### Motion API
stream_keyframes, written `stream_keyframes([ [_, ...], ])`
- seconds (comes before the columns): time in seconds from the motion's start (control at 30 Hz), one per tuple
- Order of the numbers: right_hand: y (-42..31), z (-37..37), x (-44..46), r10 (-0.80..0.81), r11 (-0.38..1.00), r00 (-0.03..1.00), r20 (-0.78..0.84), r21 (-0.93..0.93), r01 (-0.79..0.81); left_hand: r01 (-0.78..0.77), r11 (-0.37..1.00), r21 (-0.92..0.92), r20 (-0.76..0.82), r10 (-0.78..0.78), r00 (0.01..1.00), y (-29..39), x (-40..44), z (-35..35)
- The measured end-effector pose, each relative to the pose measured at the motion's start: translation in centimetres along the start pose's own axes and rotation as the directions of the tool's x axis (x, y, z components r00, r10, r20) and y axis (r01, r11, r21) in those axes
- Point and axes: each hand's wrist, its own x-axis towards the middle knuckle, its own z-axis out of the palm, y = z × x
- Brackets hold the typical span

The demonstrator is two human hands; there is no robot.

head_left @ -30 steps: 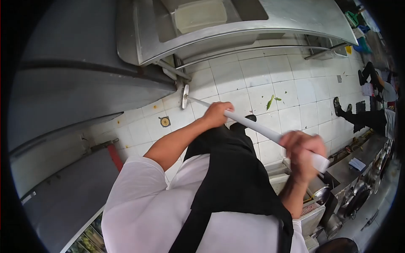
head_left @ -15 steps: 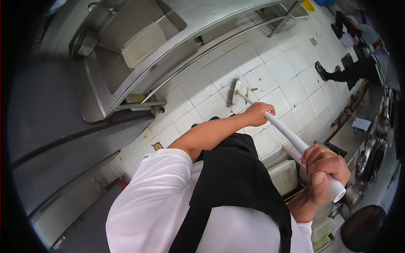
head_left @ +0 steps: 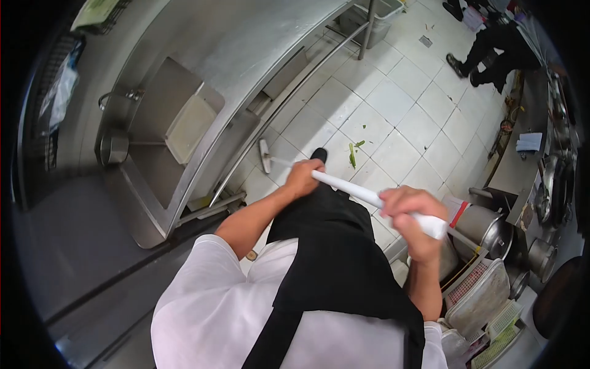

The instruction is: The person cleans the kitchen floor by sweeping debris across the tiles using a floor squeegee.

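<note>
A long white pole (head_left: 350, 189) runs across my front, with a narrow brush head (head_left: 265, 155) at its far end on the tiled floor, near the sink counter's lower rail. My left hand (head_left: 303, 178) is wrapped round the pole's middle. Near the pole's thick end, my right hand (head_left: 415, 216) grips it, slightly blurred. Green vegetable scraps (head_left: 352, 155) lie on the white floor tiles (head_left: 393, 149), to the right of the brush head and apart from it. My dark shoe (head_left: 319, 155) shows between the brush and the scraps.
A steel counter with a sink (head_left: 169, 132) stands at the left. A grey bin (head_left: 384, 24) is beneath its far end. Another person (head_left: 501, 52) in dark trousers stands at the upper right. Pots (head_left: 482, 227) and baskets (head_left: 476, 298) are at the lower right.
The brush head first moved right to the scraps, then back left towards the counter. Both hands followed with the pole. The view has turned, showing more of the sink and the pots.
</note>
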Motion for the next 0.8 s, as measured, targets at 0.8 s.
stream_keyframes([
  [0.8,3.1,2.4,-3.3,0.251,0.883,0.793,-0.555,-0.203,-0.422,-0.391,0.908,0.153,0.678,0.191,0.71,-4.6,12.6,1.0],
])
